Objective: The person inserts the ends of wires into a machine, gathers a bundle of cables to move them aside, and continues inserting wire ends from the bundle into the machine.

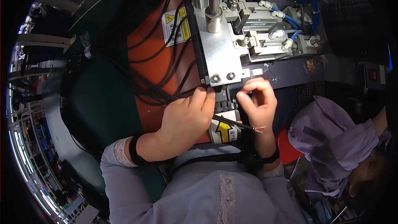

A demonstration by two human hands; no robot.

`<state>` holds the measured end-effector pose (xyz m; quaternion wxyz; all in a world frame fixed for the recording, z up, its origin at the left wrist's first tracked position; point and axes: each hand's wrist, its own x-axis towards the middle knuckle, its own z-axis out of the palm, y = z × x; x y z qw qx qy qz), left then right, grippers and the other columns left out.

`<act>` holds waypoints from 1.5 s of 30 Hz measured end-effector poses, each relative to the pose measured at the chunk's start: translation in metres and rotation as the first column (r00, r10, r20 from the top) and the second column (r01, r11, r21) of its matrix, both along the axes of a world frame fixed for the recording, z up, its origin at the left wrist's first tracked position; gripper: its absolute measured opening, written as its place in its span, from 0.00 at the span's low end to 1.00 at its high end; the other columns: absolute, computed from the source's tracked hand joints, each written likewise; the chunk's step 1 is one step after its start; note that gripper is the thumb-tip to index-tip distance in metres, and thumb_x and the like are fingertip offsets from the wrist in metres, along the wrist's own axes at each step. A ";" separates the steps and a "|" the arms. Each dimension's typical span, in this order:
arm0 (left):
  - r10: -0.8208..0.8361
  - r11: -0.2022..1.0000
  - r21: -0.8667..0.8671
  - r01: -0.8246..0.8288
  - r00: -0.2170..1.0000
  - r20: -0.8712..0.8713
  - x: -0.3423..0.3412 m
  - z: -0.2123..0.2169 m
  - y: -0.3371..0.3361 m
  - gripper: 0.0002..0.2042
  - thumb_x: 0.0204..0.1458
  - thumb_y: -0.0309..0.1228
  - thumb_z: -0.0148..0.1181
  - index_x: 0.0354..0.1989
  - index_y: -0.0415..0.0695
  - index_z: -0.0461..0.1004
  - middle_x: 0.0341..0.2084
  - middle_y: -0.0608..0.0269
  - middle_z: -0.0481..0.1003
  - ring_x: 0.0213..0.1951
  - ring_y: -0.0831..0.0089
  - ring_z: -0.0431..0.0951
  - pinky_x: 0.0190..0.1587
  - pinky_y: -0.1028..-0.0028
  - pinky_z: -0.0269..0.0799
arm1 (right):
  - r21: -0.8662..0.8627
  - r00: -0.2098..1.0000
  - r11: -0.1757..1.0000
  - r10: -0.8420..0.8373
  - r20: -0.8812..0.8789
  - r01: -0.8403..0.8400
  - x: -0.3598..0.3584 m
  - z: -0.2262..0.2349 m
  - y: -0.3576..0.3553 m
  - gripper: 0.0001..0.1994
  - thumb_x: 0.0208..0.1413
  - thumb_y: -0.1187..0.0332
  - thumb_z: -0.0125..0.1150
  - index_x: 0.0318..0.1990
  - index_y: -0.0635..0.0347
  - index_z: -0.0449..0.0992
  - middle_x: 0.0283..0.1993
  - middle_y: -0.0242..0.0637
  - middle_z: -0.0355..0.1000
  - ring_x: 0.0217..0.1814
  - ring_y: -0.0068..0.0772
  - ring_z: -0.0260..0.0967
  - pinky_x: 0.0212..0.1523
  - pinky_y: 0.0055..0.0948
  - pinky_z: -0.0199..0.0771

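Observation:
My left hand [186,114] is closed, its fingertips down at the front edge of a steel plate [224,60]. A black cable [234,121] comes out from under it and ends by my right wrist in bare coloured wires [259,130]. The left fingers seem wrapped on that cable, though the grip itself is hidden. My right hand [261,103] is curled, with thumb and forefinger close together near a black block [224,101] below the plate. Whether anything small sits in that pinch cannot be made out.
Pneumatic cylinders [265,25] with blue hoses stand behind the plate, beside an upright steel post [213,16]. A bundle of black cables [120,72] crosses an orange panel [153,70] and a green surface [93,99]. At the right sits a person in a lilac cap [327,137].

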<state>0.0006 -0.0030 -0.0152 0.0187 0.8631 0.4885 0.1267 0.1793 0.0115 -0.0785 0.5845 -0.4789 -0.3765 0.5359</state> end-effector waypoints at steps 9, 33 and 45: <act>-0.362 0.927 0.248 0.282 0.844 0.396 0.000 0.006 0.026 0.12 0.45 0.28 0.62 0.38 0.40 0.77 0.28 0.66 0.74 0.23 0.75 0.74 0.20 0.79 0.65 | 0.458 0.907 0.806 0.217 0.359 -0.375 0.025 0.016 0.000 0.12 0.38 0.81 0.69 0.34 0.65 0.78 0.33 0.39 0.76 0.34 0.34 0.72 0.37 0.28 0.72; -0.283 0.956 0.198 0.215 0.847 0.451 0.004 -0.002 0.008 0.09 0.37 0.22 0.66 0.28 0.37 0.74 0.17 0.63 0.67 0.17 0.71 0.69 0.17 0.75 0.64 | 0.373 0.980 0.921 0.038 0.195 -0.110 -0.002 0.039 -0.010 0.08 0.40 0.81 0.69 0.27 0.64 0.75 0.27 0.37 0.71 0.29 0.29 0.67 0.31 0.23 0.67; -0.250 0.968 0.093 0.233 0.872 0.421 0.000 -0.005 0.013 0.11 0.38 0.21 0.60 0.34 0.39 0.76 0.21 0.67 0.65 0.20 0.75 0.68 0.18 0.76 0.62 | 0.144 0.917 0.936 0.271 0.293 -0.323 0.016 0.040 -0.004 0.06 0.45 0.79 0.64 0.26 0.64 0.71 0.27 0.36 0.69 0.29 0.28 0.65 0.33 0.24 0.66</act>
